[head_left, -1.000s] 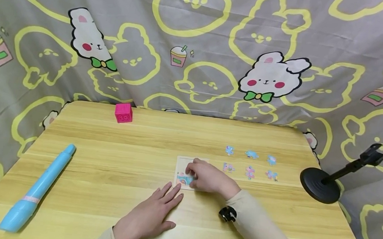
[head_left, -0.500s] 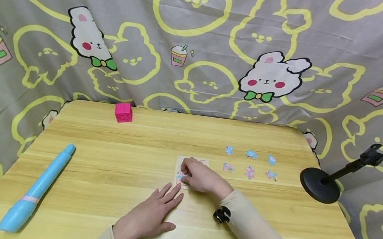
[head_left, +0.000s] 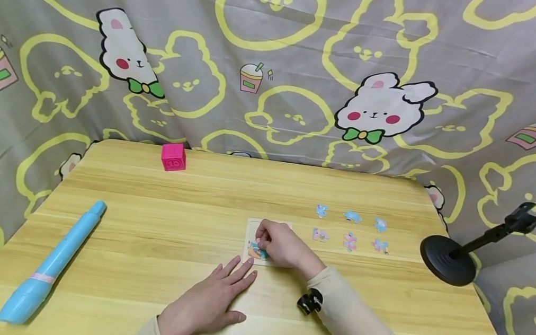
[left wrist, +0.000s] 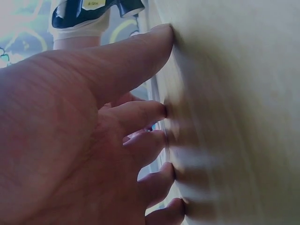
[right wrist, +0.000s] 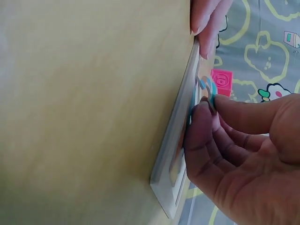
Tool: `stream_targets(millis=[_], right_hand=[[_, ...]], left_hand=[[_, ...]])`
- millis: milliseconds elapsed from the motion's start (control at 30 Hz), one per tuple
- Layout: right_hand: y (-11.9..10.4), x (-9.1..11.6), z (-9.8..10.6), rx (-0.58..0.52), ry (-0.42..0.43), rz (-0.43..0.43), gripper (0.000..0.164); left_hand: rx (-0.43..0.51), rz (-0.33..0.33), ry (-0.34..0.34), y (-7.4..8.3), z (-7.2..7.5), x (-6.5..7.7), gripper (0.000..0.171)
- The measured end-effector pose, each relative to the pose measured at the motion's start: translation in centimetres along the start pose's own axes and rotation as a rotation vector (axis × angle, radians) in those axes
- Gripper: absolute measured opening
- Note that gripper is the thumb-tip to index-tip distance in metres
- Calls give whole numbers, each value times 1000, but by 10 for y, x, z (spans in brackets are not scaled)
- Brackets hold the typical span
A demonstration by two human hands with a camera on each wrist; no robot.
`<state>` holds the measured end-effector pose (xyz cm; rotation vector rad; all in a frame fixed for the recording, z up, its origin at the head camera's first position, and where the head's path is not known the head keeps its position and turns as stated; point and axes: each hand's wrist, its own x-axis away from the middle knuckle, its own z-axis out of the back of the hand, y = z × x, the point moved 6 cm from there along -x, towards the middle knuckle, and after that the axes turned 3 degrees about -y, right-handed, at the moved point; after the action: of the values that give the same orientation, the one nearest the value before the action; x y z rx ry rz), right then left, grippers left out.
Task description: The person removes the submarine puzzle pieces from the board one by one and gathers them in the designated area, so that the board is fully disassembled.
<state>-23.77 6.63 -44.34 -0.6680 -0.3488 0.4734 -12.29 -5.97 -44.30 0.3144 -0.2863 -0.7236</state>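
Pinched a small teal puzzle piece between the thumb and fingertips of the right hand, with the other fingers bent in toward the palm. Held it tilted over the near half of a shallow, pale tray around the middle of the desk. Could not make out any contact between piece and tray floor. Hid much of the tray's right side behind that hand, with a patch of orange-and-teal puzzle picture showing toward the tray's seven o'clock. Reached in from four o'clock in a beige sleeve with a black wrist device.

Rested the left hand at seven o'clock from the tray, holding nothing, with fingers spread nearly straight, fingertips down on the wood and right by the tray's near edge.

Had six loose puzzle pieces in two rows of three, the farther row at two o'clock, the nearer at three. Saw a black stand farther out at three, a bright pink cube at ten, and a light-blue microphone-shaped object lying aslant toward nine. Faced a grey rabbit-print curtain at twelve.
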Motion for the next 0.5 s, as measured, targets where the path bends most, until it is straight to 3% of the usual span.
stream_targets(millis=[300,500], right_hand=[[1,1,0,-2,-9,-4,7],[0,9,13,-61,-9,20,7]], left_hand=[[10,-2,8,-1,-1,1,75],[13,-2,1,0,0,1,75]])
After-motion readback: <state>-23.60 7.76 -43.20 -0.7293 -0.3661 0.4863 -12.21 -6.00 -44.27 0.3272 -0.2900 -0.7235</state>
